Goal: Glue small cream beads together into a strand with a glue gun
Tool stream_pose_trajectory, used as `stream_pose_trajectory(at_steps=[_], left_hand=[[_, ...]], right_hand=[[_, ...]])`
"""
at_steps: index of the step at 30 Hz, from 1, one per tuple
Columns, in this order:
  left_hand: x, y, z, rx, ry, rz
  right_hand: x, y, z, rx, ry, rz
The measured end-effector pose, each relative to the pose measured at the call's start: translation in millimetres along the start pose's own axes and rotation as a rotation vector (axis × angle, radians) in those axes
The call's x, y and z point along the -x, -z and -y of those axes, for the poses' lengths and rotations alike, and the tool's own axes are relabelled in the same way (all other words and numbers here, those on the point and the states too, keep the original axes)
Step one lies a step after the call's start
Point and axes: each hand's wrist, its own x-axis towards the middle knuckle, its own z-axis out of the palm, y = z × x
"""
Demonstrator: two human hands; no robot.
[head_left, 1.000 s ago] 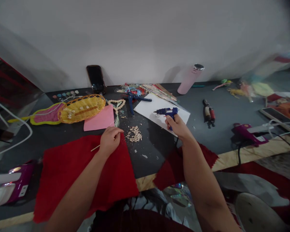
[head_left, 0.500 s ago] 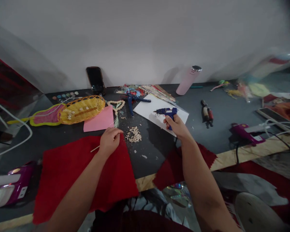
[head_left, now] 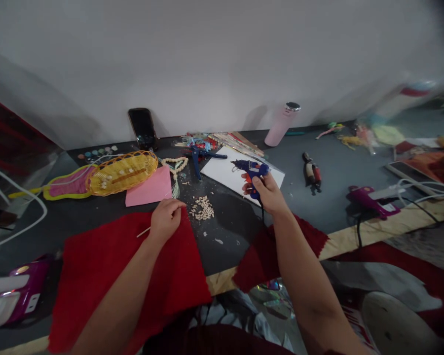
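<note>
Head view: from where I stand, a dark worktop (head_left: 225, 241) carries a heap of small pale pieces (head_left: 203, 208); call that the dial's centre, twelve toward the wall (head_left: 207, 64).
Right hand (head_left: 268, 195): out at two o'clock, fingers grasping the handle of a blue glue gun (head_left: 258, 169).
Glue gun: over a white sheet (head_left: 220, 170), nozzle aimed toward nine; I can't tell whether it touches the paper.
Left hand (head_left: 165, 219): near nine o'clock, at the upper edge of a red cloth (head_left: 107, 266), fingers curled inward.
Thin stick (head_left: 142, 232): poking out beside that wrist, toward eight; whether the fingers grip it, I can't tell.
Ten o'clock: a yellow basket (head_left: 129, 173), overlapping pink paper (head_left: 148, 192).
Twelve: a blue hand tool (head_left: 196, 162).
Between one and two: a pink flask (head_left: 279, 128).
</note>
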Motion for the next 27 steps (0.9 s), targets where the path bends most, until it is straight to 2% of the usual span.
stream_pose_trajectory(at_steps=[3,8,10,22,27], left_hand=[[0,0,0,0.006,0.004,0.004],[0,1,-1,0.009,0.007,0.018],[0,1,-1,0.006,0.005,0.021],[1,-2,2,0.002,0.011,0.033],[2,-2,3,0.02,0.006,0.022]], right_hand=[[2,-2,5,0.007,-0.009,-0.01],[-2,-2,11,-0.007,-0.151,-0.035],[-3,-1,11,-0.04,-0.166,-0.044],[6,-9,20,-0.252,-0.049,-0.026],[7,-6,20,-0.22,-0.013,-0.027]])
